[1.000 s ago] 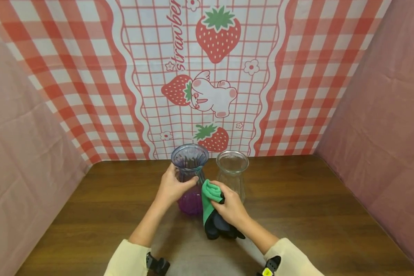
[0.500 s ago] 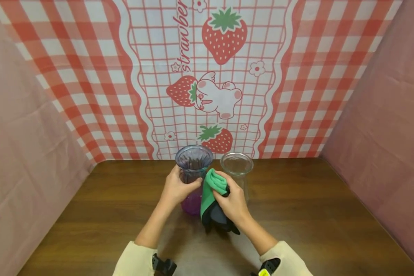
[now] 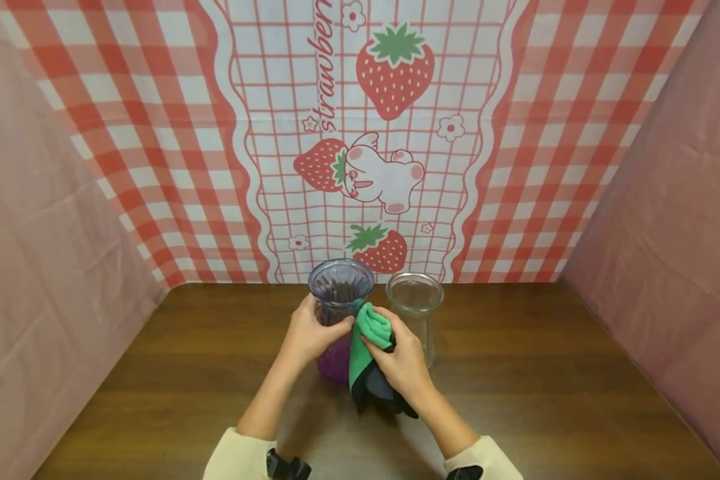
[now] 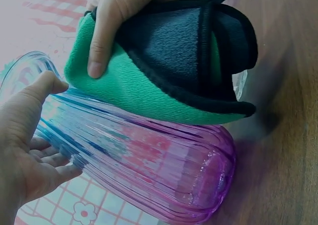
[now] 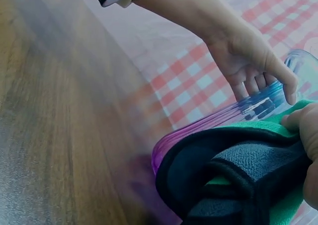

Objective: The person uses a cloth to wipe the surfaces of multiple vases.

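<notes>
A ribbed glass vase (image 3: 334, 363), blue at its flared rim and purple at its base, stands upright on the table. My left hand (image 3: 313, 333) holds it below the rim, thumb in front and fingers round the far left side, as the right wrist view shows. In my right hand (image 3: 405, 357) is a folded cloth (image 4: 164, 71), green on one face and dark grey with black edging on the other. Thumb and fingers pinch its upper part, and its green face lies along the vase's right side. The cloth's lower end hangs loose, hiding part of the vase.
A clear glass vase (image 3: 425, 327) stands just right of the coloured one, partly behind my right hand. The wooden table (image 3: 534, 373) ends at a strawberry-patterned checked backdrop (image 3: 174, 167). Pink cloth walls (image 3: 666, 220) close off both sides.
My right hand and the cloth have moved up along the vase's side toward its neck. My left hand keeps its hold on the vase. The head view has shifted slightly.
</notes>
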A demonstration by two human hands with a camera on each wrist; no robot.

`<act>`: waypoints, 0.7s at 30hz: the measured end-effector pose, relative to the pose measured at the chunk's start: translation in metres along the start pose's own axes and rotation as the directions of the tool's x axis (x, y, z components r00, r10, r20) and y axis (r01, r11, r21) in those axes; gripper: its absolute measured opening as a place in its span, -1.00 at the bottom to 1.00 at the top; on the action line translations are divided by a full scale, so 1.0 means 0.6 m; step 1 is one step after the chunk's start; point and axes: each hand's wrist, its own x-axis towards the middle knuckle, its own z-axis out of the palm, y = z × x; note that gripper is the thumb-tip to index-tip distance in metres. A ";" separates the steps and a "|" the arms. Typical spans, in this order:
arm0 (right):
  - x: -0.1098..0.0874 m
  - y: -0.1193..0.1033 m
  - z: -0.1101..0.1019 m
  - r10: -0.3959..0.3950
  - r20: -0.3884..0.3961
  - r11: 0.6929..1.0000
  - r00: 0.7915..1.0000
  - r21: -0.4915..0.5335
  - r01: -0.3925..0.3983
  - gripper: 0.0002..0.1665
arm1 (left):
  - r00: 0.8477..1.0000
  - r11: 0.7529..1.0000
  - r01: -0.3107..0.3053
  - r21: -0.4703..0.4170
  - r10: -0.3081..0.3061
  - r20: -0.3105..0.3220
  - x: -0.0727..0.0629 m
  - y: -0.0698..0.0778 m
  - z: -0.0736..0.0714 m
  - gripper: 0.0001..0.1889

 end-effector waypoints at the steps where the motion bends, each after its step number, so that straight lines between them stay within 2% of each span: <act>1: -0.002 0.001 0.000 -0.001 0.005 1.000 1.000 -0.010 0.001 -0.36 | 1.000 1.000 0.002 -0.002 -0.002 0.000 0.000 0.000 0.001 -0.33; 8: -0.014 0.012 0.002 0.023 0.047 0.999 0.999 -0.049 -0.020 -0.38 | 1.000 0.999 0.018 -0.032 -0.018 -0.001 -0.001 0.000 0.002 -0.34; 21: -0.033 0.031 0.007 0.093 0.068 0.995 0.993 -0.040 -0.091 -0.39 | 1.000 1.000 -0.001 0.006 0.001 0.007 -0.001 0.000 0.002 -0.26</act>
